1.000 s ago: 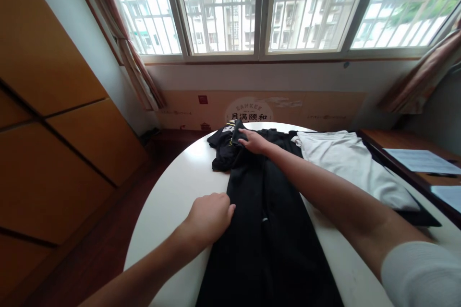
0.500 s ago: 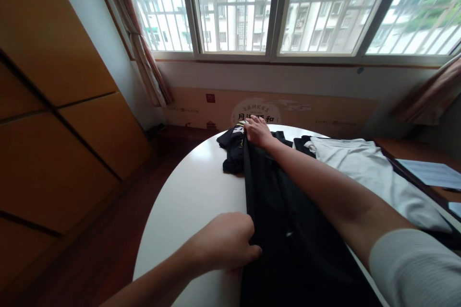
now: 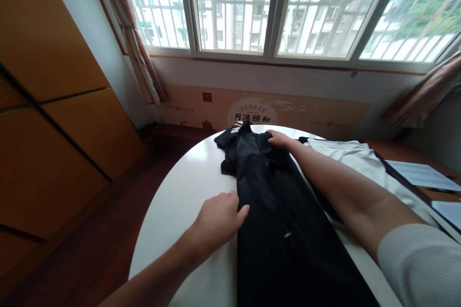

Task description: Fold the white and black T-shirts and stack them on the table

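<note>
Long black trousers lie lengthwise over the white round table, with a small white mark on their surface. My left hand is closed at their left edge, thumb on top and the other fingers mostly hidden. Farther away, my right hand pinches the upper right corner of the trousers by the table's far rim. Beneath the far left part of the trousers sits a bunched black garment with white and yellow stripes, partly covered.
On the right lies a white garment over dark cloth. Papers and a pen rest on a brown surface beyond it. A printed cardboard panel stands below the window. Wooden cabinets line the left.
My right hand has moved right, from the upper left corner of the trousers to the upper right. My left hand has shifted slightly up and left along the edge.
</note>
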